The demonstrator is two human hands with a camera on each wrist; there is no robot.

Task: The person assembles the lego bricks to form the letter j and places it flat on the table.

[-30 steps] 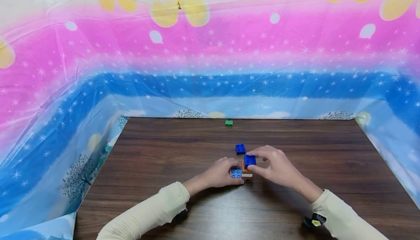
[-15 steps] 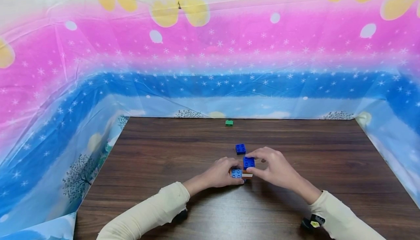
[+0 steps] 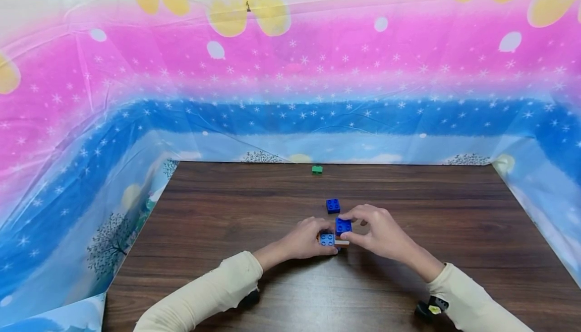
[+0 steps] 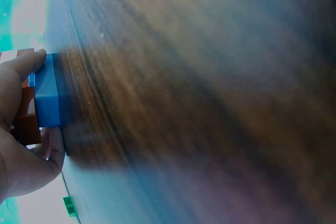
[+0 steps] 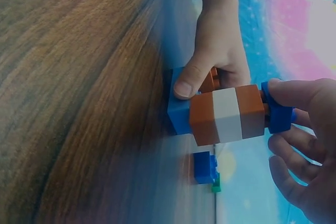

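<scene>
My left hand (image 3: 305, 239) grips the base of a toy building-block stack, thumb on the light blue block (image 5: 180, 113) at the bottom. An orange-brown block (image 5: 203, 118), a white block (image 5: 227, 114) and another orange-brown block (image 5: 250, 110) rise from that base. Another orange piece (image 5: 210, 81) shows beside the left thumb. Between thumb and fingers, my right hand (image 3: 383, 230) pinches a dark blue block (image 3: 343, 226) at the top of the stack. In the right wrist view it sits slightly tilted at the top studs, a narrow gap showing below.
Just behind the stack, a second dark blue block (image 3: 333, 206) lies on the brown wooden table (image 3: 227, 196). Near the table's far edge lies a small green block (image 3: 316, 170). A printed cloth (image 3: 290, 120) hangs around the back and sides.
My right hand has moved slightly left and down, bringing the dark blue block over the stack's top and covering the orange studs. The left hand keeps its grip in the same place.
</scene>
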